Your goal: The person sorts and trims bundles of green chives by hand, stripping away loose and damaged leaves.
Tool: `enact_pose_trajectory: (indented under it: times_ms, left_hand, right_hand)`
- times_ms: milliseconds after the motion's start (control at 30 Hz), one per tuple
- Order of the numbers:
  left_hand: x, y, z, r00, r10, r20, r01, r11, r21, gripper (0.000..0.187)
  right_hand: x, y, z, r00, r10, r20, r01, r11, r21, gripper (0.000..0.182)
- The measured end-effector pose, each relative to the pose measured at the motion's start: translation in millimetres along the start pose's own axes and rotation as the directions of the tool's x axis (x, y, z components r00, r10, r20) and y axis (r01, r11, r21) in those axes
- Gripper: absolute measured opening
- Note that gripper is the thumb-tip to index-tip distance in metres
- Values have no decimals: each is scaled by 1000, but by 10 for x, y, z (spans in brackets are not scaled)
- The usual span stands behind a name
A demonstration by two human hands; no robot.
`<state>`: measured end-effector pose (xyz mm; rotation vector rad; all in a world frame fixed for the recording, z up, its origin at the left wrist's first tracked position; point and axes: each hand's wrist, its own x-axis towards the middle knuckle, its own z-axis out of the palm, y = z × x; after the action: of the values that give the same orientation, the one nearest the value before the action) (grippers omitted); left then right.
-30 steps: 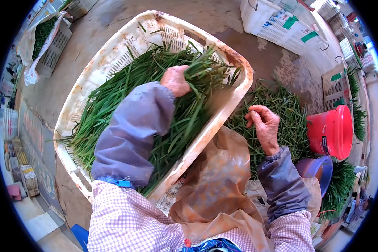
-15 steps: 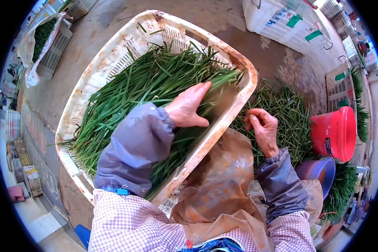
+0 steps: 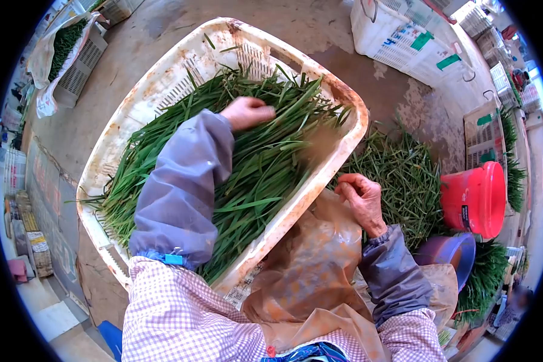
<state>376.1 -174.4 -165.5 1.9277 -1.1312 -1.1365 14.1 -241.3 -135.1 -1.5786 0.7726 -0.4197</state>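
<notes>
A rust-stained white plastic crate (image 3: 154,78) holds a heap of long, flat green leaves (image 3: 247,175) that look like garlic chives. Over the upper part of this heap is my left hand (image 3: 246,113), its fingers curled down onto the leaves and slightly blurred at the tips. Outside the crate's right rim, my right hand (image 3: 363,198) is closed in a pinch; whatever lies between its fingertips is too small to make out. Behind it, loose green trimmings (image 3: 401,181) lie in a pile. A wet brown plastic apron (image 3: 314,253) hangs below the right hand.
At the right stand a red bucket (image 3: 473,199) and a purple tub (image 3: 446,253), with more greens (image 3: 485,277) beside them. White crates (image 3: 398,42) with green tape are at the upper right. Another crate (image 3: 81,66) of greens sits at the upper left on the concrete floor (image 3: 157,30).
My left hand has moved up and left across the heap, from spread fingers near the right rim to curled ones. My right hand has shifted slightly down and left, still pinched.
</notes>
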Motion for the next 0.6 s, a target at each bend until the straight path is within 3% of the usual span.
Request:
enact_pose_trajectory:
  times_ms: [67,100,200,233,333,400,467,600]
  left_hand:
    - [21,3,266,986,73,-148,-14,930,368,73]
    - [47,105,242,994,-16,-109,56,925,375,79]
    - [185,14,141,995,-38,-91,57,975,214,76]
    - [207,21,104,988,-126,-89,137,982,129,72]
    - [190,107,139,995,-60,81,41,976,216,70]
    - [190,137,283,999,-43,20,28,881,472,74]
    - [262,104,220,992,-66,105,15,904,427,74]
    - [341,251,273,983,-183,30,143,851,505,71]
  right_hand:
    - [3,73,13,1000,6,2,-6,1000,15,12]
    - [1,40,28,1000,23,3,-23,1000,14,12]
    - [5,22,63,1000,21,23,-21,1000,15,13]
    - [8,16,61,1000,13,23,-13,1000,1,13]
    - [-1,29,49,1000,5,15,-5,1000,-18,13]
    - [2,71,22,1000,11,1,-11,1000,-8,13]
    - [4,91,22,1000,24,4,-24,1000,18,13]
    - [3,37,30,1000,-9,5,9,1000,-25,12]
